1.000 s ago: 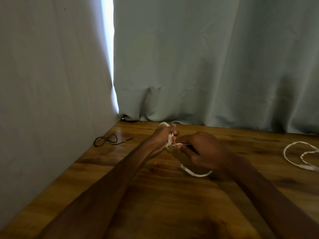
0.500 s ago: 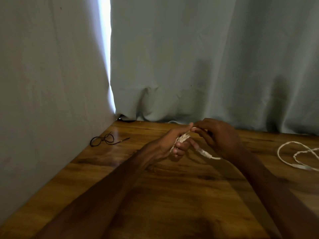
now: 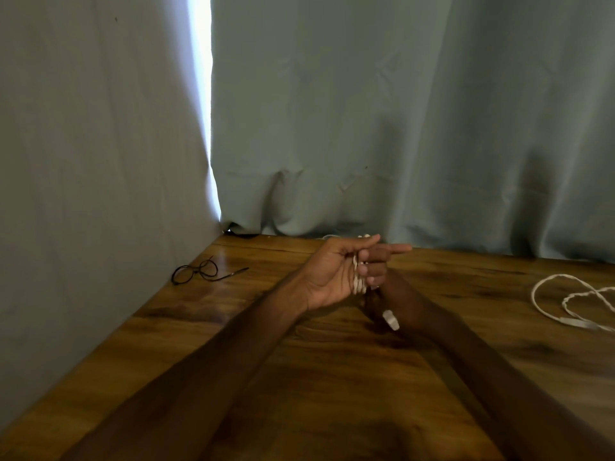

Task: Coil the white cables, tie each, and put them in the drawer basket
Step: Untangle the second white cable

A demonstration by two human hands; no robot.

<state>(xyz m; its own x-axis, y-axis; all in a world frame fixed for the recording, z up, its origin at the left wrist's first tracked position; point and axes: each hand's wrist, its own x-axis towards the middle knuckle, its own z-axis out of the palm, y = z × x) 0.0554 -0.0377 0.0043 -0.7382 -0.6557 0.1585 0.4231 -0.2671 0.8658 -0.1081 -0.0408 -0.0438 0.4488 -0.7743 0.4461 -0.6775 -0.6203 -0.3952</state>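
Coiling is nearing its end: left hand (image 3: 334, 272) is gripping the bundled white braided cable (image 3: 359, 277) toward 12 o'clock over the brown wooden table (image 3: 332, 377), the free tail is now hanging shorter at 5 o'clock, and right hand (image 3: 377, 294) is tucking behind, grip unreadable, so tying probably comes next.

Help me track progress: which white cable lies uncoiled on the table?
The loose cable at the table's right, in open loops; the other cable is bunched in the left hand.

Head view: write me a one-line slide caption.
Left hand grips a coiled white cable beside the right hand over a wooden table; a second white cable lies loose to the right.
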